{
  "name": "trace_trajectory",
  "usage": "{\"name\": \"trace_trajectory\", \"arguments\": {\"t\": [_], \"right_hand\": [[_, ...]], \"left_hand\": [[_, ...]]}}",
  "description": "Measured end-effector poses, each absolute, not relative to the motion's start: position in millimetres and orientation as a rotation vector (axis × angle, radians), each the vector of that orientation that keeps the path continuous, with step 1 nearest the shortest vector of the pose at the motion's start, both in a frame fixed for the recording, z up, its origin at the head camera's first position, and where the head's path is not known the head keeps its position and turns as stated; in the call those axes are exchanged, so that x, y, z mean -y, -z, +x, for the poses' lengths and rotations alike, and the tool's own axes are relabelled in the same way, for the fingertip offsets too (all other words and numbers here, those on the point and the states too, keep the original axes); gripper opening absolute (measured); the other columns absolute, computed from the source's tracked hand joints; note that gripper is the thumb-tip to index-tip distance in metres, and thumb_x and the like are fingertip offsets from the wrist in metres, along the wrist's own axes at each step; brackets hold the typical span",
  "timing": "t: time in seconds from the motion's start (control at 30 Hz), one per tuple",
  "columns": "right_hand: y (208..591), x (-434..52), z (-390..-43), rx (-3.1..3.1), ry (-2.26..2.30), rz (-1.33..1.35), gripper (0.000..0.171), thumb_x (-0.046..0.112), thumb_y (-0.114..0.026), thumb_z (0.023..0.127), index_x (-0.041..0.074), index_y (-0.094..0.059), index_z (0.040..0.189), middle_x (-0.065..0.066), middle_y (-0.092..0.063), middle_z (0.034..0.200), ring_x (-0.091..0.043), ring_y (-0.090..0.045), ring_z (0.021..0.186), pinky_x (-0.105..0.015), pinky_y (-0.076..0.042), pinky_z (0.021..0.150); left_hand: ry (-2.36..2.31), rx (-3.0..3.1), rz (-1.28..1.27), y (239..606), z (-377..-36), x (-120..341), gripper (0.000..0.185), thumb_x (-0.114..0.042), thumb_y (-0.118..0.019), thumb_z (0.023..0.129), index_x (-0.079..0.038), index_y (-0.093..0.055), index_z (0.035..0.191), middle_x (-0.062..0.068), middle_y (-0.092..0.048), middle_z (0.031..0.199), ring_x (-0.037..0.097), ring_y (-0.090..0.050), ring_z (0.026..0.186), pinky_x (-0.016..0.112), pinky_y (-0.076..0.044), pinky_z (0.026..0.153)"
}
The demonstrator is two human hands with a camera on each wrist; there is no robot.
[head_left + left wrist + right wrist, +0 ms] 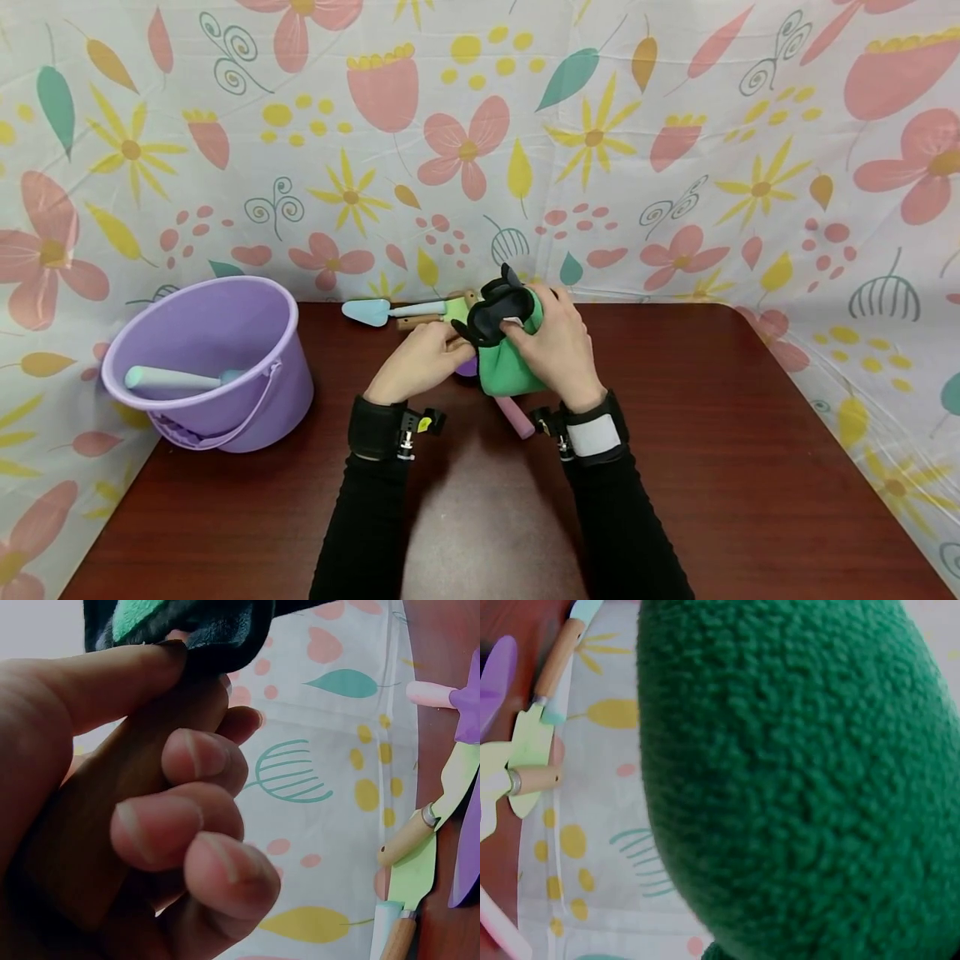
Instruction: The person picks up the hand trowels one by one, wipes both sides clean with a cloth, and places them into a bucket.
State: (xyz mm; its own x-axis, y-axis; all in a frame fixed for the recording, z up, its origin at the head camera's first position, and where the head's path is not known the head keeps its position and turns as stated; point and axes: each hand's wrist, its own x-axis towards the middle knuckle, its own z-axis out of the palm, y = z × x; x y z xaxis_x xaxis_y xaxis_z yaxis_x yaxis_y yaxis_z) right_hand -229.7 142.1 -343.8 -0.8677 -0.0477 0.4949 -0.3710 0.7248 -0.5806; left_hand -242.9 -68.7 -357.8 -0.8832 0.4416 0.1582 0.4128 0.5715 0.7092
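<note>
Both hands hold a fuzzy green gardening glove [510,367] with black, pointed finger parts, raised over the middle of the table. My left hand [420,360] pinches its black edge between thumb and fingers on the left side. On the right, my right hand [558,343] grips the green part, with the thumb pressed over the black front. Green cloth [802,780] fills most of the right wrist view and hides the right fingers. Below the glove, a purple tool head [467,368] and a pink handle [515,417] stick out.
At the left stands a purple bucket [273,408] with a pale-handled tool [172,379] inside. Along the back edge lie a light blue trowel [366,312] and light green tools [416,874] with wooden handles. A flower-patterned cloth [465,83] hangs behind the table [712,467].
</note>
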Motion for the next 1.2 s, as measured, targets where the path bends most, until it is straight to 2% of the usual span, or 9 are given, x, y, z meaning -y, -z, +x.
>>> {"name": "trace_trajectory", "arguments": {"t": [0.1,0.27,0.37,0.5,0.7,0.97,1.2], "right_hand": [[345.1,-147.4,-231.8,2.486,-0.972,0.284,0.05,0.03,-0.078,0.085,0.013,-0.06,0.128,-0.014,-0.054,0.119,-0.036,-0.059,0.095,-0.054,-0.05,0.073],[345.4,-160.4,-235.8,2.474,-0.98,0.218,0.049,0.03,-0.078,0.084,0.011,-0.059,0.126,-0.016,-0.054,0.113,-0.039,-0.057,0.096,-0.057,-0.047,0.076],[344.7,-169.8,-236.7,2.458,-0.999,0.176,0.05,0.029,-0.078,0.085,0.009,-0.058,0.127,-0.019,-0.054,0.115,-0.04,-0.055,0.101,-0.058,-0.045,0.08],[344.3,-181.5,-237.0,2.453,-1.029,0.12,0.052,0.028,-0.076,0.086,0.007,-0.057,0.13,-0.021,-0.053,0.121,-0.041,-0.052,0.108,-0.06,-0.042,0.086],[345.9,-196.5,-239.8,2.406,-1.05,0.065,0.049,0.027,-0.074,0.088,0.003,-0.056,0.127,-0.023,-0.052,0.119,-0.041,-0.049,0.108,-0.057,-0.039,0.088],[353.0,-217.8,-243.9,2.269,-1.117,-0.075,0.049,0.024,-0.069,0.092,0.001,-0.052,0.132,-0.025,-0.047,0.12,-0.04,-0.042,0.105,-0.055,-0.035,0.093],[358.6,-222.4,-248.6,2.242,-1.127,-0.161,0.05,0.026,-0.067,0.093,0.003,-0.05,0.135,-0.026,-0.042,0.122,-0.041,-0.041,0.104,-0.056,-0.034,0.093]], "left_hand": [[-1.237,-2.754,0.762,358.2,-243.1,68.8,0.033,-0.018,-0.053,0.095,-0.014,-0.036,0.066,-0.005,-0.024,0.062,0.01,-0.019,0.054,0.029,-0.025,0.055],[-1.22,-2.791,0.811,358.3,-244.0,66.3,0.023,-0.029,-0.057,0.099,-0.015,-0.056,0.08,-0.006,-0.037,0.065,0.008,-0.035,0.057,0.028,-0.033,0.059],[-1.21,-2.81,0.826,357.8,-244.2,65.2,0.02,-0.033,-0.059,0.099,-0.018,-0.061,0.086,-0.007,-0.04,0.067,0.007,-0.041,0.061,0.029,-0.036,0.061],[-1.22,-2.81,0.847,358.2,-244.2,66.0,0.023,-0.034,-0.059,0.099,-0.018,-0.06,0.083,-0.008,-0.037,0.066,0.007,-0.039,0.062,0.028,-0.034,0.061],[-1.274,-2.784,0.901,359.5,-244.8,70.4,0.028,-0.033,-0.057,0.1,-0.016,-0.054,0.078,-0.008,-0.034,0.068,0.006,-0.036,0.063,0.028,-0.033,0.064],[-1.352,-2.735,0.912,356.9,-243.2,73.8,0.02,-0.033,-0.058,0.1,-0.016,-0.064,0.092,-0.006,-0.039,0.07,0.008,-0.039,0.064,0.028,-0.035,0.065],[-1.474,-2.694,0.912,355.2,-243.1,72.8,0.025,-0.041,-0.055,0.1,-0.021,-0.063,0.09,-0.005,-0.036,0.065,0.01,-0.032,0.056,0.028,-0.03,0.058]]}}
